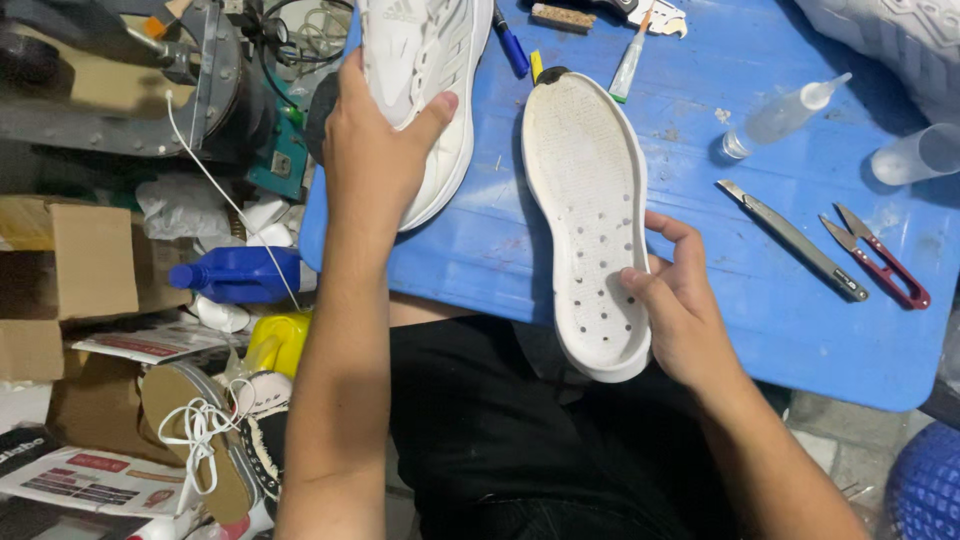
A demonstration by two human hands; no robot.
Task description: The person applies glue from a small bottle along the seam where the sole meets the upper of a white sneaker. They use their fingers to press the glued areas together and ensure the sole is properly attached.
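Note:
My left hand grips a white sneaker by its side, holding it over the left part of the blue table. My right hand holds a white perforated shoe insole by its right edge near the heel end. The insole lies lengthwise, its heel hanging over the table's near edge above my lap. The sneaker's top is cut off by the frame.
On the table lie a utility knife, red-handled thread snips, a clear squeeze bottle, a clear cup, a blue pen and a brush. Left of the table: cardboard boxes, a blue bottle, a yellow container, shoes.

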